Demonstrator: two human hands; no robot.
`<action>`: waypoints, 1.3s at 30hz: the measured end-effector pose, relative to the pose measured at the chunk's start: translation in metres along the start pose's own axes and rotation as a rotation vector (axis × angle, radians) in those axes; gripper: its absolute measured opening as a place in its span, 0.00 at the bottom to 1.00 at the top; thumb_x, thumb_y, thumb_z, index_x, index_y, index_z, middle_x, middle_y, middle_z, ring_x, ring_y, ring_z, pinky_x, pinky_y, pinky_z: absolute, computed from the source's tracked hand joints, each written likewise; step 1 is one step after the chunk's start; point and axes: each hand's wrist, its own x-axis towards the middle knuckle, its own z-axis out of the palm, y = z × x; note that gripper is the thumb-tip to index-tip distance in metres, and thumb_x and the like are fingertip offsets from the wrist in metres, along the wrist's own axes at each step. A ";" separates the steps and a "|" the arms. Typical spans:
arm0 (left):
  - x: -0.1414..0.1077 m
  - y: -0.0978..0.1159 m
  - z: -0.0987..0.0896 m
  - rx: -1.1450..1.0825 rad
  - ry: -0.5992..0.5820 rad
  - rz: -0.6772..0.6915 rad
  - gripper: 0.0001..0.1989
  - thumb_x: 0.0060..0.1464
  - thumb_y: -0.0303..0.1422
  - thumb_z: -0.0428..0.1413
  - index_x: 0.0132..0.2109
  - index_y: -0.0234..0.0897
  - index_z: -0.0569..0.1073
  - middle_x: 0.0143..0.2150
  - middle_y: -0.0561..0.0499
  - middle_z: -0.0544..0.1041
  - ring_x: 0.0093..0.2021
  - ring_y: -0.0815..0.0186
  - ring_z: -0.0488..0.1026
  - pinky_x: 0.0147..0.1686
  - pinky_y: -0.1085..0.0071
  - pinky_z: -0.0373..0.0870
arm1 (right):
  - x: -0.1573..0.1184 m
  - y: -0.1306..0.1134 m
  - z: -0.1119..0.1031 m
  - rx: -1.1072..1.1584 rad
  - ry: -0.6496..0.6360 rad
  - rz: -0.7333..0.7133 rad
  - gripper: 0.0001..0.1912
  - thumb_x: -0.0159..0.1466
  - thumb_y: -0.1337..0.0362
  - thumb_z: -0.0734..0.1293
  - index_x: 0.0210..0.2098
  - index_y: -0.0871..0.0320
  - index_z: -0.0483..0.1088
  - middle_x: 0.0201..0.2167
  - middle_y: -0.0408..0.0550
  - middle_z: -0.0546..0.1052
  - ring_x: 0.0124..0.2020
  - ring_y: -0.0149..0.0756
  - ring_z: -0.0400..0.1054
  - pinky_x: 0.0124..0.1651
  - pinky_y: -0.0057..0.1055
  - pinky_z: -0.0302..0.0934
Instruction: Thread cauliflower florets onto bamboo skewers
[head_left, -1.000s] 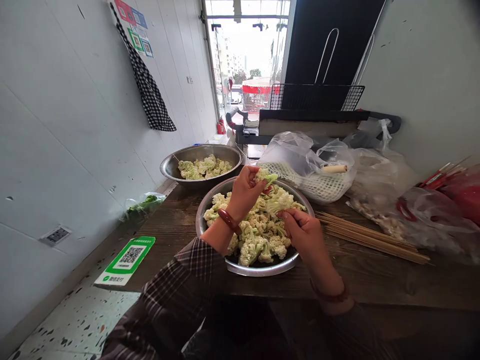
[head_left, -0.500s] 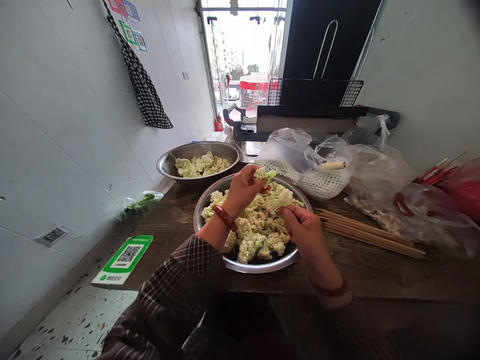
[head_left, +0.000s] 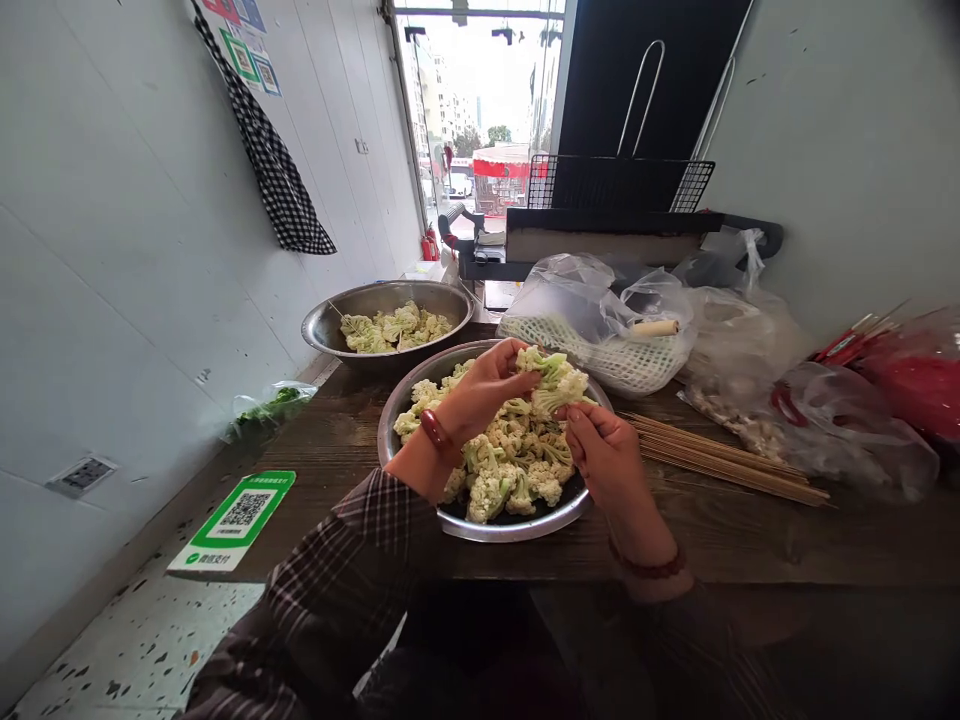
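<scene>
Above the near metal bowl (head_left: pixel 495 537), my left hand (head_left: pixel 491 388) has its thumb and fingers closed on a cauliflower floret (head_left: pixel 555 380). My right hand (head_left: pixel 604 445) is pinched at the lower right of the florets, its fingertips together; whether they grip a stem or a skewer is too small to make out. The two hands are a short way apart, with the floret between them. Many loose cauliflower pieces (head_left: pixel 517 465) fill the near bowl. Right of it lies a bundle of wooden skewers (head_left: pixel 720 460) on the dark wooden table (head_left: pixel 525 565).
A second metal bowl (head_left: pixel 315 325) with cauliflower stands behind on the left. Plastic bags (head_left: pixel 739 330) and a white mesh-wrapped bundle (head_left: pixel 637 360) lie at the back right. A green QR card (head_left: pixel 244 520) is at the left edge, near bagged greens (head_left: pixel 274 405).
The floret in my left hand has come over to the cauliflower by my right fingertips, and they now meet. The whole view has shifted slightly, moving the scene left.
</scene>
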 end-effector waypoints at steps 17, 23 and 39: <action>0.003 -0.005 -0.001 -0.055 0.117 -0.143 0.16 0.46 0.41 0.67 0.34 0.33 0.75 0.32 0.52 0.73 0.32 0.73 0.69 0.31 0.75 0.65 | -0.001 -0.001 0.001 -0.126 -0.029 -0.011 0.20 0.61 0.47 0.70 0.33 0.60 0.76 0.14 0.34 0.60 0.14 0.23 0.48 0.16 0.23 0.41; 0.004 -0.010 -0.004 0.017 0.129 -0.109 0.14 0.47 0.39 0.67 0.32 0.33 0.74 0.29 0.54 0.70 0.29 0.75 0.66 0.28 0.77 0.63 | -0.003 -0.001 0.002 -0.180 -0.040 -0.018 0.19 0.62 0.47 0.69 0.32 0.59 0.76 0.14 0.35 0.59 0.16 0.24 0.48 0.17 0.24 0.41; 0.003 -0.009 0.014 0.183 0.130 -0.037 0.04 0.58 0.31 0.59 0.38 0.33 0.75 0.31 0.52 0.72 0.30 0.73 0.69 0.30 0.75 0.65 | 0.001 0.000 -0.001 -0.191 0.069 -0.106 0.17 0.61 0.49 0.71 0.33 0.58 0.75 0.16 0.36 0.62 0.16 0.24 0.50 0.17 0.24 0.41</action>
